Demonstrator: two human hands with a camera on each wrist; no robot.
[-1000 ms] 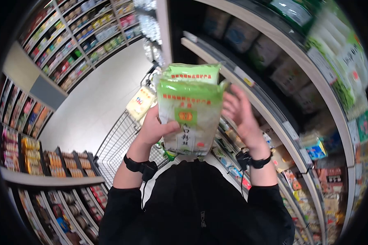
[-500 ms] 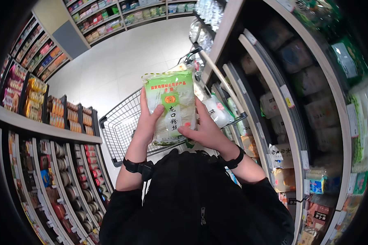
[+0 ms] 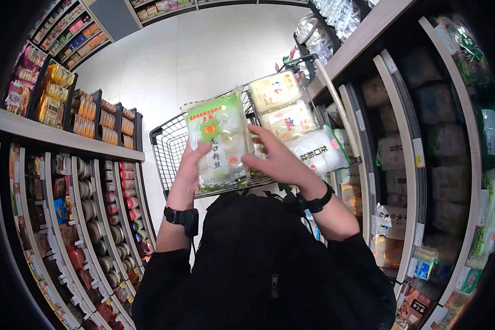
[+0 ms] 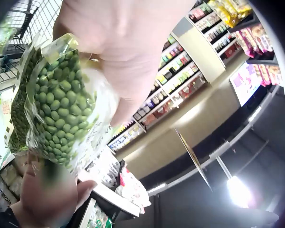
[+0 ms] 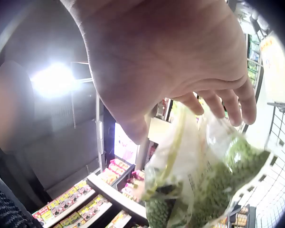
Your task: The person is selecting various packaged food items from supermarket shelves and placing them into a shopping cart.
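L hand (image 3: 190,165) grips noodle bag (image 3: 217,140) by its left edge, thumb on the front, fingers behind. Bag upright, held up in front of chest, over near end of cart (image 3: 168,146). Green top band, white label strip down the middle. L wrist cam: back of the pack (image 4: 57,104) shows a green pea print, hand (image 4: 118,52) wrapped round it from behind.

R hand (image 3: 275,162) just beside the bag's right edge, fingers spread and fairly straight, fingertips at the front face; can't tell if touching. No grip on that side. R wrist cam: palm (image 5: 166,61) open, bag (image 5: 204,175) below the fingertips.

Hands near each other, bag between them.

Behind the bag, in the cart: 3 white packs (image 3: 297,121) stacked along its right side. Further out: white tile floor (image 3: 203,49), shelves (image 3: 66,143) w/ jars and snack packs on the left, dark shelf unit (image 3: 407,143) w/ bagged goods on the right.
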